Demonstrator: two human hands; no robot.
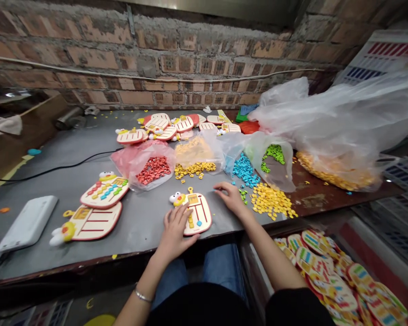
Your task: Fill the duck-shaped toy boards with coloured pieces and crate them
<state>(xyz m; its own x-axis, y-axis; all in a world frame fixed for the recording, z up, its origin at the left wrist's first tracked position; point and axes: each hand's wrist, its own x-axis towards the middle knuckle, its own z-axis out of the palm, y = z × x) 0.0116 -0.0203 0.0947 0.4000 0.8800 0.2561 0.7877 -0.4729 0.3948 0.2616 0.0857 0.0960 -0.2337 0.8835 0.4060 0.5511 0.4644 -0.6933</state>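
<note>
A cream paddle-shaped toy board (204, 212) with a red rim, a cartoon duck head and grooves lies in front of me. My left hand (177, 226) rests over its left side, fingers spread on its face and thumb at the near edge. Yellow pieces (191, 219) and one blue piece (199, 223) sit on the board; some of its face is hidden under my fingers. To the right of the board hovers my right hand (229, 197), fingers stretched leftward and apart, close to some loose green pieces (243, 195). No piece shows in its fingers.
Bags of red (153, 170), yellow (195, 168), blue (245, 170) and green pieces (274, 154) stand behind. A loose yellow heap (272, 200) lies right. Boards (104, 192) overlap at left, near a white power bank (29, 222). A bin of boards (340, 276) stands below right.
</note>
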